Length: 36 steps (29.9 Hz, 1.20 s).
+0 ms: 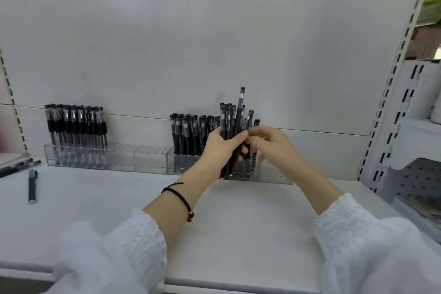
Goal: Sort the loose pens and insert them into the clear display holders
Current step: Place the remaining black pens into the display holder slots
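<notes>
With the clear holders (148, 157) only partly filled, the left hand (222, 143) grips a bundle of pens (226, 117) at twelve o'clock, the right hand (272, 143) pinches one of them, and loose pens (32, 186) wait at nine o'clock.

Black pens (226, 117) bunched upright, clear holders (148, 158) seemingly part-filled

White gathered sleeves (114, 253), black cord bracelet (177, 194)

The holder (148, 160) has open middle slots between left pen cluster (76, 124) and right pen cluster (191, 133); worktop (238, 222) before it lies open; loose pens (32, 185) lie beyond its left end.
</notes>
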Each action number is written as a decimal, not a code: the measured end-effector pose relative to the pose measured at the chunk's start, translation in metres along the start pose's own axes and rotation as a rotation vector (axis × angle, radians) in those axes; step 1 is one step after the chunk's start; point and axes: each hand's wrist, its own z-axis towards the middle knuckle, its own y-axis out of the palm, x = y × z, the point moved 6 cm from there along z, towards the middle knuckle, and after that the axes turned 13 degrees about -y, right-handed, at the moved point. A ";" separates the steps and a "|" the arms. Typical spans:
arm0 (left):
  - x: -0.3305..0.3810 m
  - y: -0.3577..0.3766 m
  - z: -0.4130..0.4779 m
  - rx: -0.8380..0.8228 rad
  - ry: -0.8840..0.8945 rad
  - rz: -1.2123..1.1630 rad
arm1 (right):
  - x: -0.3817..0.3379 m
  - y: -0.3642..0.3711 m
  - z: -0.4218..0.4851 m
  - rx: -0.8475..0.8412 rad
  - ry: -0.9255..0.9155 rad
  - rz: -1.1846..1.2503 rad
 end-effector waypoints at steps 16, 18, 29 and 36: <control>-0.026 -0.002 0.004 -0.013 -0.033 -0.033 | 0.018 -0.050 -0.001 0.560 -0.052 0.104; -0.027 0.000 0.003 -0.026 -0.033 -0.017 | 0.017 -0.049 -0.001 0.545 -0.089 0.015; -0.026 0.005 0.003 -0.065 0.015 0.090 | 0.040 -0.013 0.011 0.128 -0.013 -0.352; -0.033 0.002 0.006 -0.086 -0.092 -0.083 | 0.037 -0.031 -0.002 0.289 -0.012 -0.292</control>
